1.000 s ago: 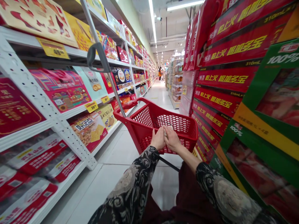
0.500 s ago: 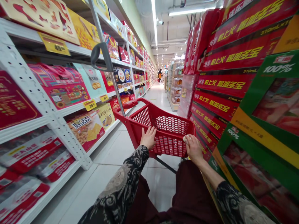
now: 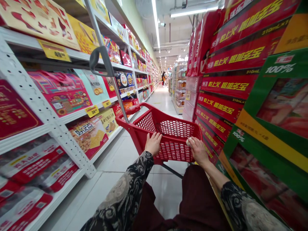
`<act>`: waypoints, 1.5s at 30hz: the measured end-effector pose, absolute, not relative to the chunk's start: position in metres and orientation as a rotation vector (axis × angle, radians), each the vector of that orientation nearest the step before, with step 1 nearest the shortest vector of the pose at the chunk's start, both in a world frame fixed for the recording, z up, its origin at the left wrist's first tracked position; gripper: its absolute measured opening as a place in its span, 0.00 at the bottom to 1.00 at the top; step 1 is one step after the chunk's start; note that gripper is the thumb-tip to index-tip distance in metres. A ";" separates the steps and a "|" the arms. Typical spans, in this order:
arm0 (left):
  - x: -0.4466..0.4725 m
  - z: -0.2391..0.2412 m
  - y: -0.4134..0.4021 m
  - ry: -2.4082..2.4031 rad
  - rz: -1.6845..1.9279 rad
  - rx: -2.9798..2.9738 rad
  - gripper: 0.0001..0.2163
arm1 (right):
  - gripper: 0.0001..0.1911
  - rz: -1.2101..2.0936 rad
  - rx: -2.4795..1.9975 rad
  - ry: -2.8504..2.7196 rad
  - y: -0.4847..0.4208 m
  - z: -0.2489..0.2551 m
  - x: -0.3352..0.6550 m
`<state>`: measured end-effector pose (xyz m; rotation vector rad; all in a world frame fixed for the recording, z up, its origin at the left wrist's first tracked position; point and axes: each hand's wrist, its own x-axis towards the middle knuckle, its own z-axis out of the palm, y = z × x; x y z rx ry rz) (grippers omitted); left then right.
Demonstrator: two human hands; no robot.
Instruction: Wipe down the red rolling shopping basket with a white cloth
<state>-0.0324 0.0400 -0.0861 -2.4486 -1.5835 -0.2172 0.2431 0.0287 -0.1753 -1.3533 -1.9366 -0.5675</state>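
Note:
A red plastic shopping basket with perforated walls stands in front of my knees, a long grey pull handle rising from its left end. My left hand is hooked over the near rim, fingers curling to the inner side. Toward the right end of that same rim, my right hand is closed around a small white wad, which looks like a cloth or tissue and touches the rim. Most of the wad is hidden by my fingers.
White shelves with boxed snacks and yellow price tags line the left. Stacked red drink cartons and green boxes rise close on the right. Far down the tiled aisle stands a person.
My right hand has slid slightly left along the rim with the white wad. My left hand stays at its place on the rim. The view has shifted a little.

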 end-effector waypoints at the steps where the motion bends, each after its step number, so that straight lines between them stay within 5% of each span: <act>1: -0.035 -0.084 0.041 -1.598 -0.225 -2.434 0.27 | 0.22 -0.571 -1.372 -1.920 0.028 -0.177 0.253; 17: -0.044 -0.070 0.042 -1.691 -0.219 -2.346 0.27 | 0.24 -0.527 -1.218 -1.941 0.074 -0.175 0.219; 28: -0.053 -0.081 0.038 -1.688 -0.249 -2.374 0.32 | 0.23 -0.609 -1.388 -1.716 0.082 -0.206 0.294; 38: -0.054 -0.072 0.039 -1.738 -0.204 -2.321 0.32 | 0.27 -0.593 -1.120 -1.933 0.090 -0.183 0.192; 45: -0.092 -0.068 0.043 -1.814 -0.268 -2.139 0.31 | 0.24 -0.650 -1.308 -1.767 0.089 -0.197 0.270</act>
